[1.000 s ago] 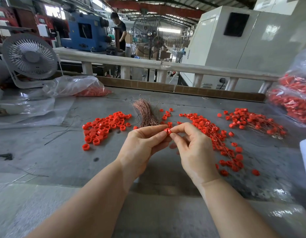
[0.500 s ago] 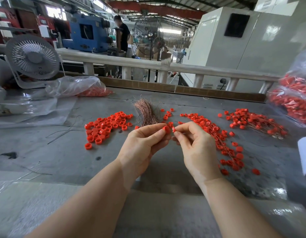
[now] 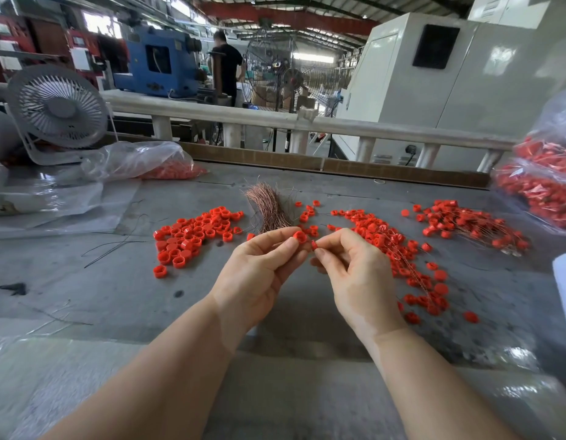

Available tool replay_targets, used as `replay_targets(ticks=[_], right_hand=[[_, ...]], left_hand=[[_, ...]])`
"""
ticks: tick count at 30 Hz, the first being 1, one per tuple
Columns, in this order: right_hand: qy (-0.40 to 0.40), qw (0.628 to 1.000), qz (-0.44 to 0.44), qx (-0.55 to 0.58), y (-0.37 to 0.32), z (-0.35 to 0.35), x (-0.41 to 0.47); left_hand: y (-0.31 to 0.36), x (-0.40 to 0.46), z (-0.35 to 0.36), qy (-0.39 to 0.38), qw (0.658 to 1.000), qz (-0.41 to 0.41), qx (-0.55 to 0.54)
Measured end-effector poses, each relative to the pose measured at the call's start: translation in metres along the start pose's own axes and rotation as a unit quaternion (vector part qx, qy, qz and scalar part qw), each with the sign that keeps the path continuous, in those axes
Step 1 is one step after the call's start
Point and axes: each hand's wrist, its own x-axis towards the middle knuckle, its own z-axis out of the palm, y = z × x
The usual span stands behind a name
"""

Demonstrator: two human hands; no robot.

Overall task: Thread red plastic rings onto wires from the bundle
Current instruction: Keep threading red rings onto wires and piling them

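Observation:
My left hand (image 3: 259,274) pinches a red plastic ring (image 3: 300,237) between thumb and forefinger, above the table's middle. My right hand (image 3: 354,274) pinches a second small red piece (image 3: 314,245) just to its right; the two pieces are slightly apart. Any wire between them is too thin to make out. The copper wire bundle (image 3: 267,208) lies on the grey table just behind my hands. A pile of loose red rings (image 3: 192,236) lies to the left. Rings strung on wires (image 3: 399,249) spread out to the right.
A second heap of threaded rings (image 3: 465,223) lies at the far right, beside a clear bag of red parts (image 3: 545,185). Another bag (image 3: 138,160) and a white desk fan (image 3: 58,106) stand at the back left. A person (image 3: 226,68) stands far behind the rail.
My hands have drawn slightly apart: the red pieces that were pressed together at my fingertips now show a small gap, the left ring raised a little.

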Motion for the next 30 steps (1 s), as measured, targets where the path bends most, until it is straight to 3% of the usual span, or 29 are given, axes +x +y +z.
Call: replay_targets(ticks=[22, 30], right_hand=[[-0.038, 0.998, 0.052, 0.007, -0.0032, 0.0006, -0.0006], [0.002, 0.996, 0.088, -0.011, -0.0013, -0.0004, 0.0012]], left_hand=[[0.0034, -0.0009, -0.0026, -0.024, 0.998, -0.04, -0.037], [0.0043, -0.0006, -0.003, -0.005, 1.0, -0.015, -0.021]])
